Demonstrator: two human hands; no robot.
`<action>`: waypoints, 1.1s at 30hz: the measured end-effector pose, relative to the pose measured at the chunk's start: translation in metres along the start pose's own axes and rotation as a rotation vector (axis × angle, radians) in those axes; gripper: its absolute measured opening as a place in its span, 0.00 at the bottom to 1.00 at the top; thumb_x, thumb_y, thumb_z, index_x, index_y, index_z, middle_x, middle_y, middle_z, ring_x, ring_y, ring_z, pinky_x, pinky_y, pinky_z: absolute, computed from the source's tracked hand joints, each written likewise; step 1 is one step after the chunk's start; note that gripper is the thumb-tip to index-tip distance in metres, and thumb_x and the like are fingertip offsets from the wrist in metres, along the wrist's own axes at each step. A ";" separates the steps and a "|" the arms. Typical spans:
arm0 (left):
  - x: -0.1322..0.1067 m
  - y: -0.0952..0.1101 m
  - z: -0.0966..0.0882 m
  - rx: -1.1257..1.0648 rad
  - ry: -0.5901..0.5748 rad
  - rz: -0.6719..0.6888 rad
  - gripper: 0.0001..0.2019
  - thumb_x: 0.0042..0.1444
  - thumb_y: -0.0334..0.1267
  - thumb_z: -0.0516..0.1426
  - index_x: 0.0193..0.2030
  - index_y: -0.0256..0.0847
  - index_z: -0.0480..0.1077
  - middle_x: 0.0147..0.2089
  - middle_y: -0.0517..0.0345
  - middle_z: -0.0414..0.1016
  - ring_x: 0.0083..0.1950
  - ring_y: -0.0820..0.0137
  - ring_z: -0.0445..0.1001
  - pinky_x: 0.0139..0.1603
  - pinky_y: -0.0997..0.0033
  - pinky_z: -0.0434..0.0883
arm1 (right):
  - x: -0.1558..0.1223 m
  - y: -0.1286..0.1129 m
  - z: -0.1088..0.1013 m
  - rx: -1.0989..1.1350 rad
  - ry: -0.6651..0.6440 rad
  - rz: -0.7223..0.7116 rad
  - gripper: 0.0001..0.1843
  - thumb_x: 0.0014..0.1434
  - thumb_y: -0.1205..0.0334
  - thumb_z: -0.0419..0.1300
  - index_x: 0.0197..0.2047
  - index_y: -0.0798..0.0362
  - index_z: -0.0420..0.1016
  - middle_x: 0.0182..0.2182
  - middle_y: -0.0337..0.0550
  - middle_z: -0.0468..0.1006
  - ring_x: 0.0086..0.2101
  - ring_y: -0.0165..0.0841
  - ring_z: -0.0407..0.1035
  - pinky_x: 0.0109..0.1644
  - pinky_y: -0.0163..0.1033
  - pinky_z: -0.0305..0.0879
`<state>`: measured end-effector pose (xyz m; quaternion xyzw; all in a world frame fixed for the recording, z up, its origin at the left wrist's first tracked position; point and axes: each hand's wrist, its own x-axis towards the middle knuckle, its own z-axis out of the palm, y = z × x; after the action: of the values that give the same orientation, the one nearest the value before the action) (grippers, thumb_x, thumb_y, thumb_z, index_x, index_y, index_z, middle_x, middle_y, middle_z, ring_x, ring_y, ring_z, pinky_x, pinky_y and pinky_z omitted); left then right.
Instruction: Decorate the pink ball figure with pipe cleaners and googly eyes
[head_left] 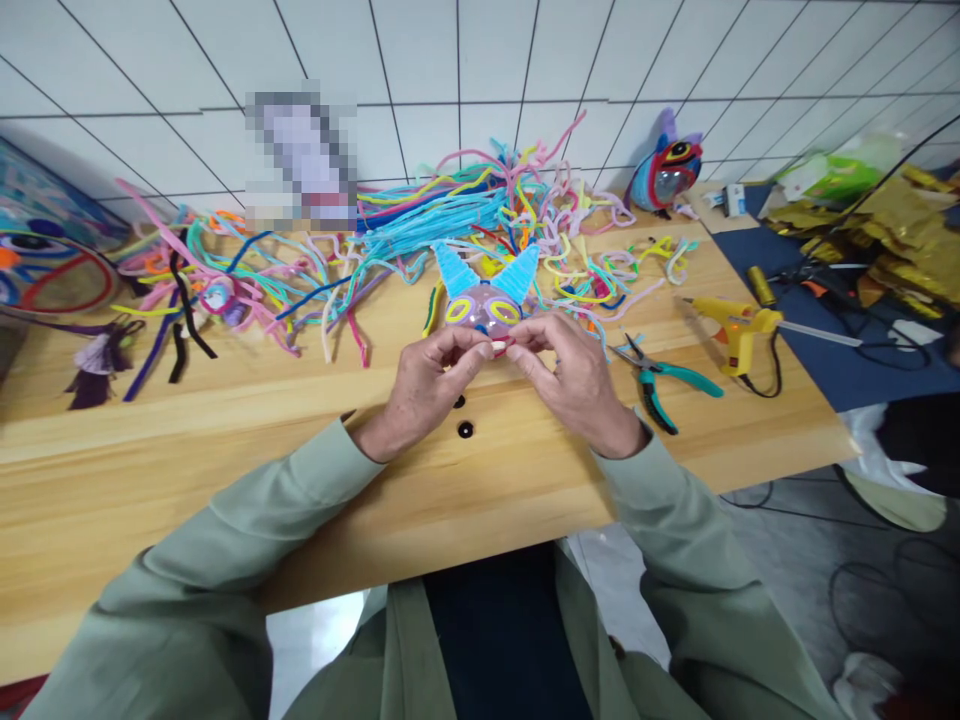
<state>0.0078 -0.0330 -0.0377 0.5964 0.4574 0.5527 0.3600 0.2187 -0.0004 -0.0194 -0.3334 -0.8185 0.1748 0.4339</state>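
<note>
My left hand and my right hand meet above the wooden table, fingers pinched together on a small red piece between the fingertips. Just behind them sits a purple ball-shaped craft head with yellow-ringed eyes and two light-blue pointed ears. Two small black round beads lie on the table below my hands.
A tangle of coloured pipe cleaners spreads across the back of the table. Teal-handled pliers and a yellow glue gun lie to the right. A finished fish-like figure stands at the back right, with gold foil beyond.
</note>
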 end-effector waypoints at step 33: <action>0.000 0.006 0.002 -0.090 -0.042 -0.111 0.11 0.59 0.45 0.72 0.33 0.42 0.80 0.26 0.62 0.73 0.26 0.77 0.62 0.24 0.77 0.61 | -0.082 0.043 -0.103 -0.328 0.491 0.500 0.11 0.67 0.52 0.72 0.41 0.46 0.77 0.37 0.40 0.80 0.38 0.40 0.76 0.47 0.50 0.76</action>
<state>0.0102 -0.0350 -0.0328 0.5649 0.4569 0.5391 0.4261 0.3536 -0.0267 -0.0348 -0.6194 -0.6008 0.0569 0.5021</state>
